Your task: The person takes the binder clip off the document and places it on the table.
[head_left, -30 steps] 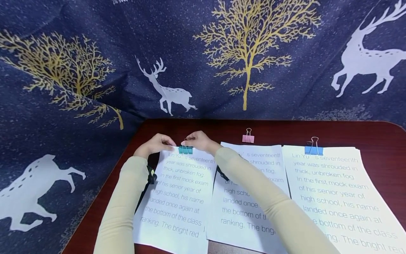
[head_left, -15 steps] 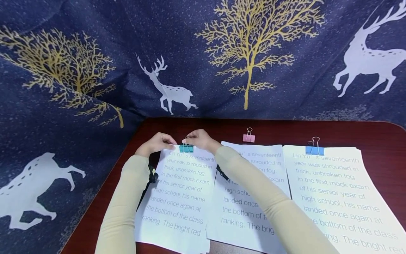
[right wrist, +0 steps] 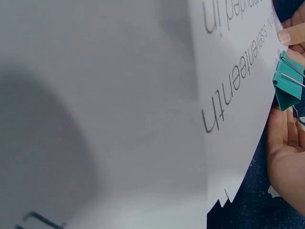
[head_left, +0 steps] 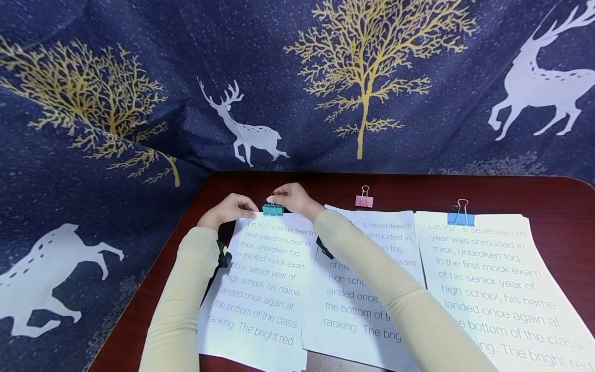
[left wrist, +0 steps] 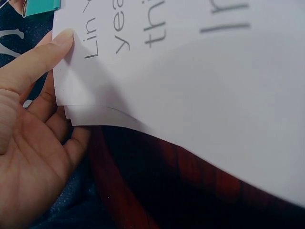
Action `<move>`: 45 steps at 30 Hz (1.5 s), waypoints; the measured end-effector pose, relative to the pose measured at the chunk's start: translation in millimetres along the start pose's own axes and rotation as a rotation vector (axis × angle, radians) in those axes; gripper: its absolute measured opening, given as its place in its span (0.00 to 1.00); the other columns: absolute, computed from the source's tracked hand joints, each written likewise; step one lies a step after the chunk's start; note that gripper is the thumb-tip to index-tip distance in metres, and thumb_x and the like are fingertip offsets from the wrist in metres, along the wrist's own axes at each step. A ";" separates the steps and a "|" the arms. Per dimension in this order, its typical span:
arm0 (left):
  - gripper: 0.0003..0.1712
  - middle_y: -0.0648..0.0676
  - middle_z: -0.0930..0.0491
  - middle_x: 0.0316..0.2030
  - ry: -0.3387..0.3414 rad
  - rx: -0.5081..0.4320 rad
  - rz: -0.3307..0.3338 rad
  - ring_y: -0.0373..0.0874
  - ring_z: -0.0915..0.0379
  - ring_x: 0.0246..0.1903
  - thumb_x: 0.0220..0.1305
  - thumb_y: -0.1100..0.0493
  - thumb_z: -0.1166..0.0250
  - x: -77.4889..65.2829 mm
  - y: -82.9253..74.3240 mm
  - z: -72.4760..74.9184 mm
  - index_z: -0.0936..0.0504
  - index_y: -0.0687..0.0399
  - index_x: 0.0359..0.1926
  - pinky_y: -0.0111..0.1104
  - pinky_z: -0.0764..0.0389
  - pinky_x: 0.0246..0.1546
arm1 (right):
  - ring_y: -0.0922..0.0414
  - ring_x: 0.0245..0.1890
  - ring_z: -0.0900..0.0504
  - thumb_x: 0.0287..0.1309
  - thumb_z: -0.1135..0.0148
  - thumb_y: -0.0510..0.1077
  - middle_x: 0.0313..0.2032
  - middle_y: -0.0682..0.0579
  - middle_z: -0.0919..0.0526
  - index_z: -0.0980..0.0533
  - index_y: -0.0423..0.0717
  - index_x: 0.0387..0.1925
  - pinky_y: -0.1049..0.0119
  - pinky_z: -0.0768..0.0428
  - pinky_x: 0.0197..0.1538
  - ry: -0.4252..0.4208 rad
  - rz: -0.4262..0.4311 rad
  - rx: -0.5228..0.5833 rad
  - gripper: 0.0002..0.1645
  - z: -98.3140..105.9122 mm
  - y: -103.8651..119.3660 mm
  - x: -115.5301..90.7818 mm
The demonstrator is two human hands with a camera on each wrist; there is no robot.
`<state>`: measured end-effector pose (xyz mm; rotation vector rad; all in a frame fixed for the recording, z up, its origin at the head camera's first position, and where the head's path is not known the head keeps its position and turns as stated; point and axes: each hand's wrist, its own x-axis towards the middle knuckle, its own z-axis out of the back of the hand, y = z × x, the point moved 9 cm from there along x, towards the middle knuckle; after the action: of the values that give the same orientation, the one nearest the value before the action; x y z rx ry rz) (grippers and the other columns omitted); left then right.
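Observation:
My left hand (head_left: pixel 231 209) pinches the top left corner of the left paper stack (head_left: pixel 260 279). In the left wrist view, its thumb lies on the printed face and the other fingers are behind the sheets. My right hand (head_left: pixel 294 199) holds a teal binder clip (head_left: pixel 272 210) by its wire handles. This clip sits at the top edge of that stack, mostly beyond the paper. In the right wrist view the teal clip (right wrist: pixel 288 81) shows its wedge-shaped body right by the paper's edge; whether its lips still touch the sheets I cannot tell.
A middle paper stack (head_left: pixel 339 299) lies partly under my right forearm. To the right, another stack (head_left: pixel 488 274) bears a blue binder clip (head_left: pixel 461 219). A pink binder clip (head_left: pixel 364 201) stands behind the middle stack on the dark red table (head_left: pixel 321 182). A patterned blue cloth (head_left: pixel 302 103) hangs behind.
My right hand has moved the teal clip away from me, from over the printed sheet's top margin to mostly past its edge. The left hand has kept its grip on the corner.

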<state>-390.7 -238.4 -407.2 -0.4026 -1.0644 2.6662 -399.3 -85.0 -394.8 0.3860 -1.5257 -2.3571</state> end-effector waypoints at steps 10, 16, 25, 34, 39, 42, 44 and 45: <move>0.07 0.59 0.16 0.35 -0.014 0.008 0.015 0.43 0.26 0.36 0.56 0.70 0.34 -0.9 0.1 3.0 0.16 0.68 0.37 0.31 0.27 0.41 | 0.51 0.52 0.22 0.58 0.35 0.48 0.52 0.41 0.20 0.25 0.35 0.54 0.62 0.24 0.54 -0.024 0.010 0.012 0.27 6.3 3.4 7.9; 0.07 0.62 0.16 0.37 -0.038 0.005 0.018 0.46 0.25 0.38 0.56 0.70 0.35 1.0 1.5 4.6 0.17 0.70 0.38 0.32 0.27 0.42 | 0.49 0.57 0.26 0.61 0.37 0.47 0.55 0.40 0.24 0.30 0.34 0.60 0.59 0.26 0.58 -0.004 -0.003 0.015 0.31 6.7 1.3 9.1; 0.08 0.64 0.18 0.41 -0.062 0.005 0.054 0.52 0.25 0.43 0.57 0.70 0.36 -2.2 5.5 6.8 0.18 0.70 0.39 0.37 0.28 0.47 | 0.48 0.63 0.32 0.64 0.42 0.47 0.62 0.38 0.31 0.42 0.32 0.67 0.58 0.30 0.63 0.013 -0.072 0.006 0.37 0.8 -10.3 14.1; 0.06 0.64 0.18 0.39 -0.083 0.020 0.044 0.50 0.27 0.40 0.56 0.71 0.35 5.7 1.4 1.5 0.17 0.70 0.36 0.32 0.29 0.41 | 0.47 0.67 0.37 0.65 0.43 0.49 0.67 0.36 0.38 0.46 0.30 0.69 0.56 0.34 0.66 0.027 -0.152 0.027 0.41 4.2 -20.3 15.6; 0.06 0.64 0.18 0.39 -0.094 0.005 0.072 0.50 0.28 0.39 0.56 0.71 0.36 4.8 3.5 0.9 0.18 0.70 0.36 0.32 0.30 0.41 | 0.47 0.68 0.39 0.66 0.45 0.52 0.69 0.37 0.41 0.48 0.30 0.70 0.56 0.36 0.67 0.022 -0.174 0.024 0.42 2.4 -22.0 15.7; 0.06 0.64 0.19 0.41 -0.103 0.006 0.103 0.51 0.28 0.41 0.57 0.71 0.36 0.4 7.9 2.2 0.18 0.70 0.36 0.33 0.29 0.43 | 0.46 0.69 0.41 0.67 0.47 0.55 0.70 0.38 0.43 0.49 0.32 0.70 0.55 0.38 0.68 0.039 -0.172 0.003 0.44 -3.6 -20.8 16.5; 0.06 0.65 0.19 0.42 -0.108 0.014 0.109 0.51 0.28 0.41 0.57 0.71 0.36 0.4 7.9 1.9 0.18 0.70 0.36 0.34 0.29 0.44 | 0.46 0.70 0.42 0.66 0.48 0.58 0.70 0.38 0.44 0.48 0.32 0.70 0.54 0.39 0.69 0.035 -0.168 -0.006 0.45 -3.4 -20.8 15.9; 0.06 0.65 0.19 0.42 -0.109 0.016 0.106 0.51 0.28 0.42 0.56 0.71 0.36 0.6 7.7 1.8 0.18 0.70 0.36 0.34 0.29 0.44 | 0.45 0.70 0.42 0.66 0.48 0.59 0.70 0.38 0.44 0.48 0.32 0.70 0.54 0.40 0.69 0.030 -0.170 -0.006 0.45 -3.0 -21.3 15.8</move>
<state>-392.8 -244.9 -411.4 -0.3221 -1.0802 2.8174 -414.9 -85.5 -416.4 0.5680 -1.5269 -2.4696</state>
